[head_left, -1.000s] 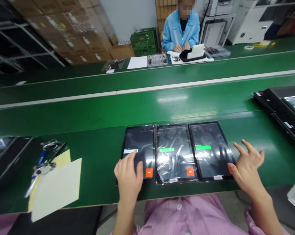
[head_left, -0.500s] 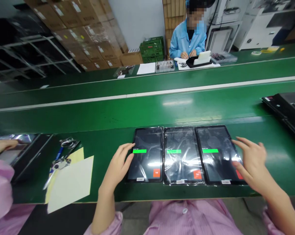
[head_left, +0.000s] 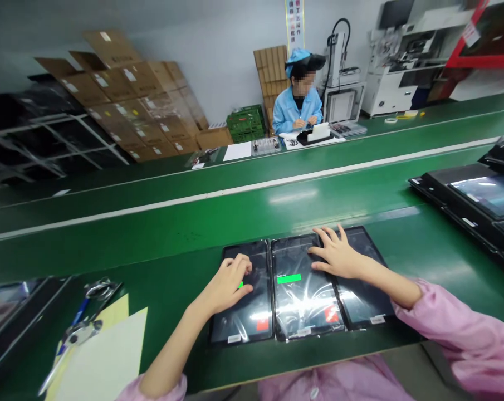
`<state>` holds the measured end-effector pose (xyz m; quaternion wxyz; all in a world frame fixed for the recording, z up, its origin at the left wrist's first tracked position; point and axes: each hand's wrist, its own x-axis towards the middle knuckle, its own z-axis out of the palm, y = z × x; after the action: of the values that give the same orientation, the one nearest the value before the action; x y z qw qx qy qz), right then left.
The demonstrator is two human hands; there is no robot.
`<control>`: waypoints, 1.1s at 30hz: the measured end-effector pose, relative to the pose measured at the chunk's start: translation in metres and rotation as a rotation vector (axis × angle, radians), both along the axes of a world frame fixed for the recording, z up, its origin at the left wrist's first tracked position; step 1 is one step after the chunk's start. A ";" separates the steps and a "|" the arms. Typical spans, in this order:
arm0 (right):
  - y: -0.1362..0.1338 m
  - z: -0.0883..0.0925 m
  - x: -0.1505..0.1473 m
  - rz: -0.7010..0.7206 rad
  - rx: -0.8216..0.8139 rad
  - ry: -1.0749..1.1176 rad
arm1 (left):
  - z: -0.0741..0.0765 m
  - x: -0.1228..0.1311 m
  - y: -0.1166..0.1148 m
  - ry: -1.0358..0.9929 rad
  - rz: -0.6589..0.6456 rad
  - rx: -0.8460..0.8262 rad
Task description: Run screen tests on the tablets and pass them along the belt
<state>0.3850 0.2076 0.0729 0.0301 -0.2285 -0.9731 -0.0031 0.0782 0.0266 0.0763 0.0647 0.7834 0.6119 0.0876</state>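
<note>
Three dark tablets in clear film lie side by side on the green bench. Over the left tablet (head_left: 262, 289) is my left hand (head_left: 226, 284), its fingers loosely bent and its thumb apart, holding nothing. The hand partly covers a green bar on that screen. The middle tablet (head_left: 305, 295) shows a green bar and a red button. My right hand (head_left: 339, 257) spreads its fingers across the upper parts of the middle tablet and the right tablet (head_left: 365, 301), gripping nothing. The right tablet's visible screen is dark. Whether either hand's fingertips touch glass I cannot tell.
Scissors (head_left: 82, 333) and a blue pen (head_left: 80, 311) lie on paper sheets (head_left: 105, 356) at left. Black trays with tablets (head_left: 444, 192) stand at right, another tray (head_left: 24, 317) at far left. Across the bench sits a person in blue (head_left: 283, 108).
My left hand has moved from the left tablet's edge onto its screen. My right hand has gone from the right tablet's outer edge up and leftward. The view has tilted upward.
</note>
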 end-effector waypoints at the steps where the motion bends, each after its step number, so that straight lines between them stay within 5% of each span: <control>1: 0.001 0.003 -0.003 -0.007 -0.010 0.003 | -0.001 -0.002 0.002 -0.001 0.015 0.024; 7: 0.001 0.011 -0.031 -0.051 -0.003 -0.044 | -0.003 0.000 0.034 -0.038 0.037 0.010; 11: -0.010 0.008 0.016 0.134 -0.012 -0.025 | -0.001 0.006 0.000 -0.114 -0.045 -0.012; 15: 0.016 0.004 0.065 -0.089 0.090 0.030 | 0.000 -0.001 -0.034 -0.111 0.003 0.084; 19: 0.051 -0.008 0.068 -0.309 0.093 -0.050 | -0.006 -0.007 -0.023 -0.016 0.182 0.135; 27: 0.026 -0.008 0.074 -0.108 0.172 -0.037 | -0.012 -0.007 -0.015 0.107 0.334 0.156; 33: 0.049 0.007 0.070 -0.207 0.085 -0.144 | -0.004 -0.013 -0.019 0.166 0.337 0.150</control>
<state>0.4549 0.2562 0.0801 -0.0308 -0.3252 -0.9430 -0.0640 0.0657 0.0074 0.0721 -0.0601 0.6771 0.7294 0.0773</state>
